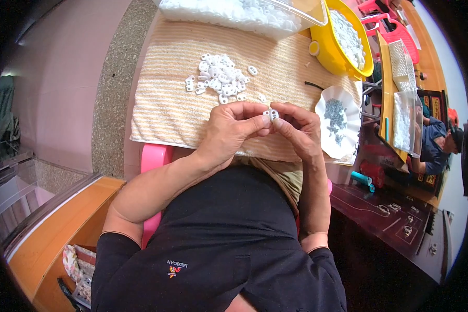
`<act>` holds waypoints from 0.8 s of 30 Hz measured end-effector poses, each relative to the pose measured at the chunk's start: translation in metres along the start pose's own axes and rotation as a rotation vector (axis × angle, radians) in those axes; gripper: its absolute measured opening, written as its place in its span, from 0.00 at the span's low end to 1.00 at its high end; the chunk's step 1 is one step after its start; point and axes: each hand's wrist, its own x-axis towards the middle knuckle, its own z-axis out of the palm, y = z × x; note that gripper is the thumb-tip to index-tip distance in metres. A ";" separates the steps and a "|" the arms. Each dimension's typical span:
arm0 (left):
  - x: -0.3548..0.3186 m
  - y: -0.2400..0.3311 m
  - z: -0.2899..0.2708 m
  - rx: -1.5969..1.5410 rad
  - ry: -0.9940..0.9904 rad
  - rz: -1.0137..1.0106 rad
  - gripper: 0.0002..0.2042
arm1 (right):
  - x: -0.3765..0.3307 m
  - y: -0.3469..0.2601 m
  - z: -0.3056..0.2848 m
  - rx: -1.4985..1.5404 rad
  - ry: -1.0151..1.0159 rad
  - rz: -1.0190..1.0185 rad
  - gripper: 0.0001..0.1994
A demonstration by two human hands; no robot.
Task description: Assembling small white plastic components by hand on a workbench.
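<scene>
White piece (274, 115) pinched between thumb and fingers of left hand (229, 127) and right hand (304, 130), fingertips clamped on it from both sides, above the near edge of the cloth (158, 104). Step in hand, judged: two-handed fine handling of one piece. Next move likely calls for a steady, light pinch. Beyond: pile (221, 75) of similar pieces; right, dish (353, 122) holding dark bits (334, 118); farther, yellow basin (325, 44).

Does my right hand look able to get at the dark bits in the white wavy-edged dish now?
Probably yes: the dish lies just beside your right hand, uncovered, and nothing visible blocks the dark bits. That hand pinches a small white piece, though.
</scene>
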 end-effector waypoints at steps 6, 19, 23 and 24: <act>0.000 0.000 0.000 0.018 0.005 0.001 0.10 | -0.001 0.004 -0.002 -0.021 0.012 -0.001 0.16; 0.000 0.000 -0.001 0.011 -0.004 -0.005 0.10 | 0.000 0.002 -0.001 -0.038 0.005 -0.007 0.16; 0.001 0.000 0.000 0.021 0.011 -0.012 0.10 | -0.001 0.001 -0.001 0.005 0.009 0.027 0.16; 0.001 -0.001 0.000 0.017 0.008 -0.012 0.10 | -0.001 0.002 -0.001 0.005 0.008 0.027 0.16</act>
